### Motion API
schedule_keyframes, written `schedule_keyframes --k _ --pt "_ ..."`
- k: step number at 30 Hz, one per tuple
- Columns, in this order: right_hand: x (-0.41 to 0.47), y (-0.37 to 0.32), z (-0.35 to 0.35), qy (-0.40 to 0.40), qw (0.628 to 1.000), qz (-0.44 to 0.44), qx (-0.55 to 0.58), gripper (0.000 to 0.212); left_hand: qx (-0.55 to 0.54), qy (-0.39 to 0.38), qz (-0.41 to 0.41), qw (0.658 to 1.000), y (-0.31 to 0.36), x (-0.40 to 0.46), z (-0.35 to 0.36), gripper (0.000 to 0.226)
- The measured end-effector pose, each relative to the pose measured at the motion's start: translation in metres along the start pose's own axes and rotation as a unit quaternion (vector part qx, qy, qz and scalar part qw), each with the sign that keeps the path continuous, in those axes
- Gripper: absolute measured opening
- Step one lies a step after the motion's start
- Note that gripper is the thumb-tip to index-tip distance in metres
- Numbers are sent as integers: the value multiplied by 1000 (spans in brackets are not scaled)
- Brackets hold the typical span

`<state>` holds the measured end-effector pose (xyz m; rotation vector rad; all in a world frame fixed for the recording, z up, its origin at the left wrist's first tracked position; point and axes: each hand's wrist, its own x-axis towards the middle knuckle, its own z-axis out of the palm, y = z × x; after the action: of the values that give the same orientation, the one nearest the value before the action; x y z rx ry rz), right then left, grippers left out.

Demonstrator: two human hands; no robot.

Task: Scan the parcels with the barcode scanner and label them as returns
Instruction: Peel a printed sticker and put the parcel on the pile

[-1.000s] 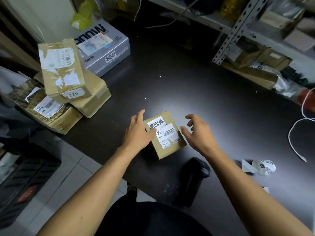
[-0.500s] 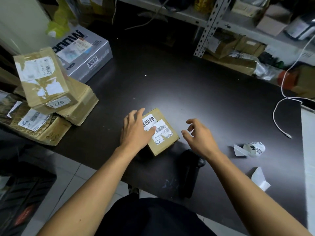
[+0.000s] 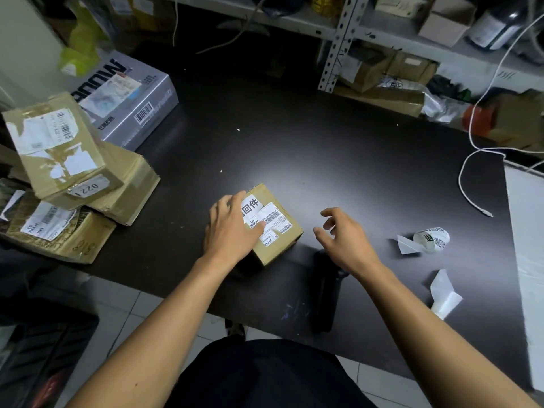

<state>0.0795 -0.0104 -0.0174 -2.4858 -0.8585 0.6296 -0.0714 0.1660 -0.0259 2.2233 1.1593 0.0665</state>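
— Since a second ago, our left hand (image 3: 232, 231) has slid further over the small cardboard parcel (image 3: 275, 228), covering part of its return label (image 3: 250, 206).

— Yes: it lies mid dark matte table (image 3: 338, 160), fingers flat. Our right hand (image 3: 346, 238) hovers, loosely curled, above the black scanner (image 3: 323, 293). Taped boxes (image 3: 76, 172) are stacked far left.

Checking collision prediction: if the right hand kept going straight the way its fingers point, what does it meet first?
Likely the small cardboard parcel: the right hand hovers with fingers pointing left toward its near side. Height above the table is unclear.
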Motion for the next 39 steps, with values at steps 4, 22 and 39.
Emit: schedule_keyframes --k 4,22,39 --pt "-10 7 -1 16 1000 25 8 39 -10 -11 -4 1000 -2 0 0 76" --pt "-31 -37 34 66 996 25 63 51 -95 -86 19 992 -24 4 -10 93" --pt "2 -71 57 -109 990 -58 -66 54 -106 -130 63 984 -37 -5 -4 61"
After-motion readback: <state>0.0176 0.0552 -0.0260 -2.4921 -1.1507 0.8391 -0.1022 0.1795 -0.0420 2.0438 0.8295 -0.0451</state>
